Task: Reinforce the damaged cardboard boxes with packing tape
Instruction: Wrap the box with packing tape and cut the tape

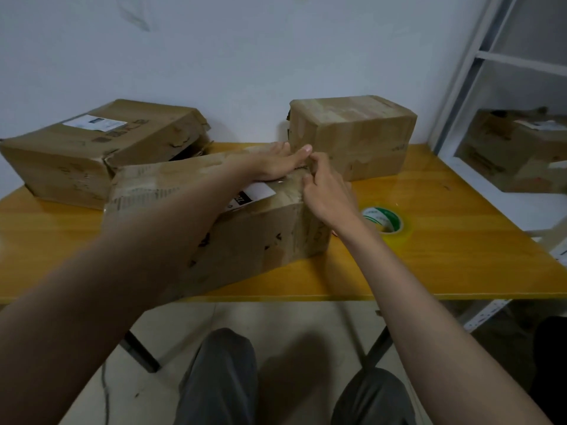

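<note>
- Head view shows three brown boxes on the yellow worktop (460,240). The near box (260,237) sits in the middle, right in front of the person.
- The left hand (276,164) lies flat on top of the near box, at its 1 o'clock corner. Its fingers are straight and press down.
- The right hand (325,194) is at the same corner, on the 3 o'clock side. Its fingers are bent and seem to pinch a bit of clear tape (283,180) there. The tape is hard to see, so I cannot be sure.
- The tape roll (383,220) lies flat on the worktop, just beside the near box at 3 o'clock. No hand touches it.
- My guess is the step now is to stick the tape down over that corner.
- To do it well, keep the flat hand pushing so the box stays put. Rub the tape from the middle out to the edge, so no bubbles or folds stay.
- Fold the tape tight round the corner and press it onto the side too.
- The torn box (92,148) at 10 o'clock has a ripped side and likely needs tape next.
- The far box (352,133) at 1 o'clock looks shiny with tape already.
</note>
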Action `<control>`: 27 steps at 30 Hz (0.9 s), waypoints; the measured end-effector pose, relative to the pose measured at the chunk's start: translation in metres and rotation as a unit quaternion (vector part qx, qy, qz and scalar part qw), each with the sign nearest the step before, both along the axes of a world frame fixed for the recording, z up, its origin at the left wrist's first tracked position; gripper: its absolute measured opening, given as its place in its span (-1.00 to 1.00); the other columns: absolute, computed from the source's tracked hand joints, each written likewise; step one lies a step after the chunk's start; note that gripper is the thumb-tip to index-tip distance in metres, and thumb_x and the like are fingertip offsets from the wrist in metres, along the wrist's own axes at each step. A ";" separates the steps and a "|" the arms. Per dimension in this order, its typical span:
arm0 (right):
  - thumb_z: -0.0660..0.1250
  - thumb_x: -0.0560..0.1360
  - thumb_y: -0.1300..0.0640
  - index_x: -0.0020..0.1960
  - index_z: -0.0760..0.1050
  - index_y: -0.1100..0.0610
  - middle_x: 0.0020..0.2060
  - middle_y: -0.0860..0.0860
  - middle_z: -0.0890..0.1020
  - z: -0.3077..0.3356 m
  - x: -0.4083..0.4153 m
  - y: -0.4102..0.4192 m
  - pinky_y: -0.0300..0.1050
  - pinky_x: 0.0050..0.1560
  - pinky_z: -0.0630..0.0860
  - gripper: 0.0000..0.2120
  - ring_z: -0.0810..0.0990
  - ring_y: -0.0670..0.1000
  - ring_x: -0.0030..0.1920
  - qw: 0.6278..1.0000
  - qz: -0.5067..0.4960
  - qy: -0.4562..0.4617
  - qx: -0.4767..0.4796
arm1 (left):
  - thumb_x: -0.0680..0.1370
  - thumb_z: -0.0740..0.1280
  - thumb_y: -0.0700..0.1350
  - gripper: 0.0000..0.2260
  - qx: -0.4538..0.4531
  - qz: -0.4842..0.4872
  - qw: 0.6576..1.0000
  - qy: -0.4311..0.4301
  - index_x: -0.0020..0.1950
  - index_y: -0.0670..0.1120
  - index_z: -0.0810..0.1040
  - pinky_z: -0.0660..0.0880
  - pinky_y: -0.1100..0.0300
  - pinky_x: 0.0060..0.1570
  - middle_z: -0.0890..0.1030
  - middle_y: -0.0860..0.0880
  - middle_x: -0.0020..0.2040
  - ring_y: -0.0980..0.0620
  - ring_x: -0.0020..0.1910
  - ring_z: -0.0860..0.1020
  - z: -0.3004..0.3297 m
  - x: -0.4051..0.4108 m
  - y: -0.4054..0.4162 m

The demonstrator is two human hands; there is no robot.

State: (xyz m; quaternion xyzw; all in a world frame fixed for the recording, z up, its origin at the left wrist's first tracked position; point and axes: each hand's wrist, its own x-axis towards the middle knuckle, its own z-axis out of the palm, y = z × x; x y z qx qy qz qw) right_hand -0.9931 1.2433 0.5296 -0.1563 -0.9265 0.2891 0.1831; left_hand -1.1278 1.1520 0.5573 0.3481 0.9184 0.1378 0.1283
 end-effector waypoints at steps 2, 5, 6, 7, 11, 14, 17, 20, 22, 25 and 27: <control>0.05 0.69 0.02 0.54 0.16 -0.02 0.46 0.12 0.43 0.001 -0.001 0.000 0.21 0.27 0.39 -0.58 0.48 0.30 0.34 1.000 0.007 -0.004 0.003 | 0.54 -0.27 0.48 -0.16 -0.014 0.013 1.000 -0.006 0.68 -0.01 -0.02 -0.23 -0.15 0.57 -0.08 -0.12 0.67 -0.06 0.64 -0.16 0.000 -0.015 0.003; 0.05 0.71 0.01 0.56 0.14 -0.02 0.51 0.08 0.40 0.002 -0.001 0.000 0.20 0.31 0.35 -0.57 0.46 0.28 0.38 1.000 0.006 -0.008 0.001 | 0.52 -0.27 0.50 -0.12 -0.037 0.035 0.998 0.032 0.67 -0.05 -0.03 -0.16 -0.21 0.57 -0.08 -0.14 0.67 -0.10 0.65 -0.12 -0.001 -0.036 0.003; 0.05 0.71 0.01 0.56 0.14 -0.01 0.51 0.07 0.40 0.001 0.000 0.000 0.19 0.31 0.35 -0.57 0.46 0.27 0.39 1.000 0.004 -0.007 0.000 | 0.57 -0.24 0.46 -0.18 -0.042 0.045 0.997 0.037 0.67 -0.04 -0.07 -0.16 -0.20 0.58 -0.11 -0.11 0.67 -0.10 0.65 -0.12 -0.001 -0.041 0.003; 0.05 0.71 0.01 0.56 0.15 -0.01 0.51 0.07 0.40 0.001 0.001 0.000 0.18 0.29 0.35 -0.58 0.46 0.27 0.39 1.000 0.002 -0.005 0.000 | 0.60 -0.22 0.43 -0.23 -0.049 0.057 0.997 0.036 0.67 -0.02 -0.10 -0.16 -0.18 0.58 -0.12 -0.08 0.67 -0.11 0.65 -0.11 -0.001 -0.044 0.002; 0.06 0.71 0.02 0.54 0.18 -0.02 0.48 0.05 0.43 0.002 0.003 -0.001 0.18 0.26 0.36 -0.59 0.47 0.28 0.36 1.000 -0.008 0.004 -0.001 | 0.60 -0.16 0.43 -0.22 -0.050 0.109 0.992 0.041 0.67 -0.04 -0.05 -0.09 -0.18 0.58 -0.03 -0.13 0.67 -0.18 0.64 -0.03 -0.004 -0.051 0.004; 0.06 0.71 0.01 0.54 0.19 -0.02 0.47 0.04 0.44 0.001 0.005 -0.005 0.20 0.27 0.36 -0.59 0.48 0.27 0.36 1.000 -0.019 0.015 -0.002 | 0.60 -0.13 0.43 -0.18 -0.065 0.125 0.989 0.047 0.67 -0.12 -0.04 -0.09 -0.17 0.58 -0.01 -0.17 0.66 -0.18 0.64 -0.04 -0.008 -0.050 0.008; 0.06 0.71 0.01 0.52 0.20 -0.01 0.46 0.04 0.46 0.002 0.007 -0.008 0.18 0.25 0.37 -0.61 0.49 0.26 0.35 0.999 -0.026 0.022 -0.005 | 0.57 -0.17 0.47 -0.11 -0.089 0.113 0.989 0.038 0.66 -0.15 -0.15 -0.21 -0.16 0.58 -0.16 -0.14 0.67 -0.11 0.64 -0.19 -0.002 -0.045 0.003; 0.05 0.71 0.00 0.52 0.22 -0.01 0.45 0.04 0.48 0.004 0.008 -0.009 0.17 0.25 0.38 -0.62 0.51 0.24 0.34 0.999 -0.028 0.026 -0.009 | 0.54 -0.24 0.49 -0.15 -0.097 0.090 0.990 -0.052 0.67 -0.04 -0.16 -0.17 -0.19 0.58 -0.21 -0.02 0.66 -0.07 0.64 -0.19 0.021 -0.031 -0.008; 0.05 0.71 0.00 0.50 0.22 0.00 0.44 0.06 0.49 0.003 0.009 -0.010 0.17 0.24 0.39 -0.62 0.52 0.25 0.33 0.999 -0.029 0.030 -0.012 | 0.58 -0.25 0.43 -0.22 -0.091 0.056 0.990 -0.095 0.67 0.00 -0.02 -0.07 -0.12 0.58 -0.02 -0.01 0.67 -0.09 0.64 -0.03 0.035 -0.012 -0.014; 0.05 0.71 0.03 0.49 0.23 0.01 0.40 0.10 0.52 0.004 0.012 -0.009 0.14 0.15 0.38 -0.64 0.53 0.28 0.29 0.999 -0.035 0.033 -0.012 | 0.69 -0.22 0.25 -0.36 -0.078 -0.033 0.995 -0.049 0.64 -0.09 0.14 -0.02 0.01 0.56 0.13 -0.07 0.63 -0.04 0.61 0.08 0.035 0.022 -0.019; 0.05 0.71 0.05 0.49 0.24 0.01 0.38 0.12 0.53 0.005 0.014 -0.010 0.13 0.13 0.38 -0.65 0.53 0.29 0.27 0.999 -0.036 0.029 -0.008 | 0.69 -0.21 0.23 -0.40 -0.079 -0.066 0.995 -0.011 0.66 -0.03 0.09 -0.11 0.01 0.59 0.04 -0.05 0.66 0.00 0.63 0.01 0.028 0.032 -0.024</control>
